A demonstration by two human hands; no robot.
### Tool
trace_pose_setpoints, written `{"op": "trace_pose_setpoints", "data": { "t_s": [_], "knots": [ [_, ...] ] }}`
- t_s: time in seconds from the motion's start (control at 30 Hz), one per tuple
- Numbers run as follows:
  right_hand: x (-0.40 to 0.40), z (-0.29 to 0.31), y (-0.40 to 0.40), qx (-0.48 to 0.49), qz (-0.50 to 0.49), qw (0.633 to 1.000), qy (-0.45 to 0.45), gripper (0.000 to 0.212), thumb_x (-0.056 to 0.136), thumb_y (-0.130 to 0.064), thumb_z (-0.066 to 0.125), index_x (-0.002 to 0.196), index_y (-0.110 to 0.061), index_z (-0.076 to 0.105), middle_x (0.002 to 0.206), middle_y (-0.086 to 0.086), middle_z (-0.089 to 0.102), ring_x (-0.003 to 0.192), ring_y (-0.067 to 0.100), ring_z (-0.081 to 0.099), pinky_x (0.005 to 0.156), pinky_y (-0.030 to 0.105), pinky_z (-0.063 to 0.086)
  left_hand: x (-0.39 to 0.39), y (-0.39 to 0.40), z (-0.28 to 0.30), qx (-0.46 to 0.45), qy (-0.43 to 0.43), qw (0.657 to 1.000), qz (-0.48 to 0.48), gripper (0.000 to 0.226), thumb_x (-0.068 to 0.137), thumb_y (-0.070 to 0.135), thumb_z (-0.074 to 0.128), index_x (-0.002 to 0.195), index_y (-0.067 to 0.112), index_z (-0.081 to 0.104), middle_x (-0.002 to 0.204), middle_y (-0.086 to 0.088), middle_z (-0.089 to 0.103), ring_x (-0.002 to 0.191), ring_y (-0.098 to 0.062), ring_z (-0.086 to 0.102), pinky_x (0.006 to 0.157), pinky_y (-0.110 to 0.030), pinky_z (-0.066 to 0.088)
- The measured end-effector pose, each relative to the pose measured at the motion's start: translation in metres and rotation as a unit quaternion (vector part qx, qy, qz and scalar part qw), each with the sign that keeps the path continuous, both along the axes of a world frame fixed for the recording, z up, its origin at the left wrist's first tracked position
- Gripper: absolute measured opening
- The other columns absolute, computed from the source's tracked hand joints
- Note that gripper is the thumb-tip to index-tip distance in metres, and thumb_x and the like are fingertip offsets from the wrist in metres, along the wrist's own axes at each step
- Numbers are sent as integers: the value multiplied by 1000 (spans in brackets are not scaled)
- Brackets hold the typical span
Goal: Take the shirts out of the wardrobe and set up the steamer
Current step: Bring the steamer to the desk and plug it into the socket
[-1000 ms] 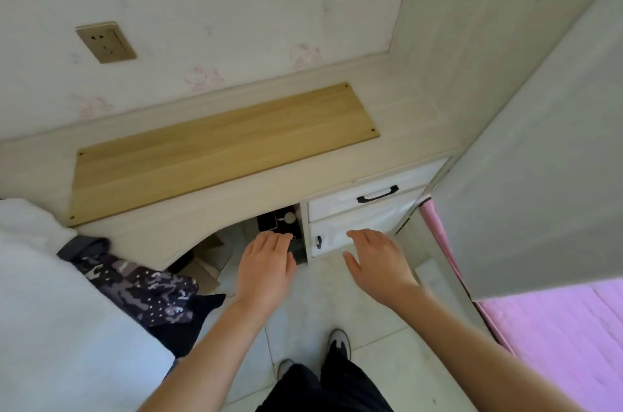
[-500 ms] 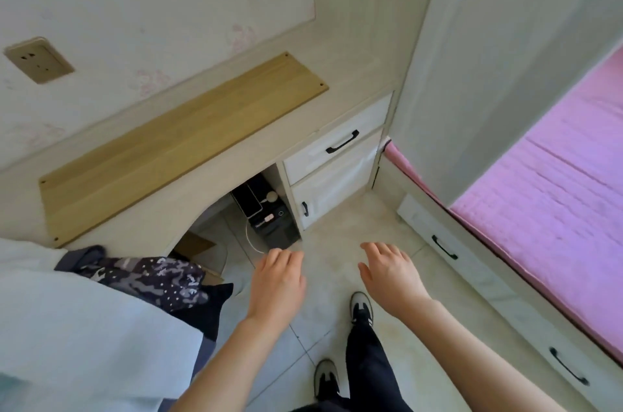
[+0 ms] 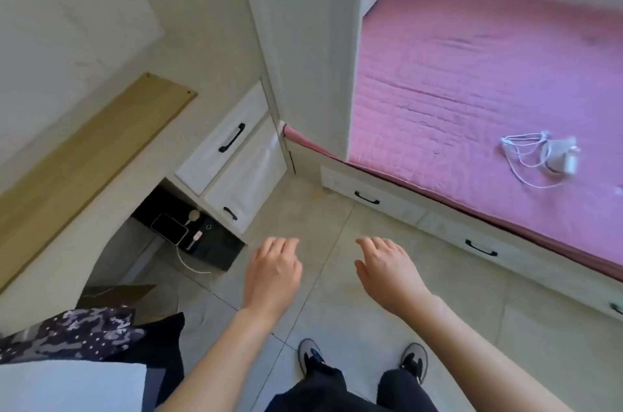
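Steamer (image 3: 558,155), white, on quilted bedspread (image 3: 472,81)

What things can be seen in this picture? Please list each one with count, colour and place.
Bed cover: one, pink, right.
Small device with cable: one, white, on the bed.
Bed drawers: at least two, white, under the bed.
Desk drawers: two, white, centre left.
Wooden board: one, light brown, on the desk.
Black box: one, under the desk.
Phone: one, on the box.
Patterned cloth: one, dark, lower left.
Shoes: two, grey, bottom.
Left hand, right hand: empty, open, above the floor.
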State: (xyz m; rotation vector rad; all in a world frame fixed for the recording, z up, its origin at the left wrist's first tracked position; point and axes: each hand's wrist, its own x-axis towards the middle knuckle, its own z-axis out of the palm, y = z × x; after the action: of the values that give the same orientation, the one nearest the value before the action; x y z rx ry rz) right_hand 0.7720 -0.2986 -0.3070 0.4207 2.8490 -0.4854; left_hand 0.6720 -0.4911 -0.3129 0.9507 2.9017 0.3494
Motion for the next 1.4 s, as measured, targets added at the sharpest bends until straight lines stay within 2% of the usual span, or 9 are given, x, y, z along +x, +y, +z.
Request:
{"op": "trace_pose_setpoints", "data": {
  "t_s": [0.17, 0.3, 0.4, 0.5, 0.63, 0.8, 1.0, 1.23, 1.4],
  "knots": [
    [65, 0, 69, 2, -49, 999, 5, 39, 97, -33, 41, 132, -16, 46, 122, 4, 57, 116, 27, 51, 99, 34, 39, 36, 80, -1, 19, -10, 999, -27, 25, 83, 12, 61, 108, 15, 66, 94, 2, 68, 94, -21, 60, 69, -34, 50],
    [119, -2, 135, 4, -78, 997, 8, 39, 97, -32, 40, 131, -16, 47, 122, 3, 57, 115, 25, 51, 101, 34, 39, 78, 160, -6, 42, -6, 997, -58, 24, 82, 15, 55, 104, 16, 66, 92, 2, 67, 94, -22, 60, 73, -34, 50],
    [154, -4, 184, 4, -100, 995, 10, 38, 95, -30, 42, 130, -14, 49, 119, 5, 59, 113, 27, 53, 98, 35, 41, 107, 218, -8, 50, -5, 995, -81, 24, 81, 14, 57, 103, 14, 67, 91, 1, 68, 93, -23, 61, 74, -34, 49],
    [180, -4, 227, 8, -128, 992, 8, 35, 93, -28, 47, 123, -11, 54, 111, 8, 61, 105, 30, 55, 92, 37, 44, 130, 270, -7, 53, -7, 993, -104, 27, 78, 17, 53, 101, 15, 67, 89, 0, 68, 90, -24, 60, 73, -35, 49],
    [201, -3, 275, 7, -161, 987, 23, 32, 90, -24, 52, 116, -8, 59, 100, 10, 64, 96, 34, 59, 85, 41, 48, 147, 330, -3, 50, -16, 989, -138, 26, 79, 11, 62, 104, 15, 66, 91, 1, 69, 93, -24, 60, 75, -36, 48],
    [216, -7, 330, -7, -193, 981, 12, 38, 94, -28, 47, 128, -10, 53, 115, 8, 61, 109, 30, 55, 96, 38, 43, 154, 392, -8, 43, -27, 984, -170, 26, 79, 10, 64, 105, 14, 67, 93, 2, 69, 95, -23, 61, 77, -36, 49],
    [213, -17, 399, -9, -231, 973, 9, 34, 95, -27, 47, 125, -11, 54, 112, 6, 61, 109, 28, 54, 95, 35, 41, 138, 466, -22, 33, -29, 978, -202, 27, 78, 11, 65, 104, 15, 66, 91, 4, 68, 94, -23, 60, 76, -36, 49],
    [181, -26, 506, 11, -238, 971, -27, 28, 93, -24, 46, 114, -8, 57, 106, 9, 62, 102, 32, 56, 90, 40, 44, 95, 571, -40, 3, -53, 973, -223, 25, 76, 9, 66, 101, 13, 67, 89, 1, 69, 93, -26, 60, 74, -37, 50],
    [156, -37, 587, 29, -235, 970, -50, 28, 93, -25, 45, 113, -8, 56, 105, 10, 61, 101, 33, 55, 88, 41, 44, 72, 641, -61, -27, -75, 962, -262, 26, 73, 8, 68, 99, 12, 68, 84, 0, 69, 88, -28, 62, 66, -38, 52]
  ]
}}
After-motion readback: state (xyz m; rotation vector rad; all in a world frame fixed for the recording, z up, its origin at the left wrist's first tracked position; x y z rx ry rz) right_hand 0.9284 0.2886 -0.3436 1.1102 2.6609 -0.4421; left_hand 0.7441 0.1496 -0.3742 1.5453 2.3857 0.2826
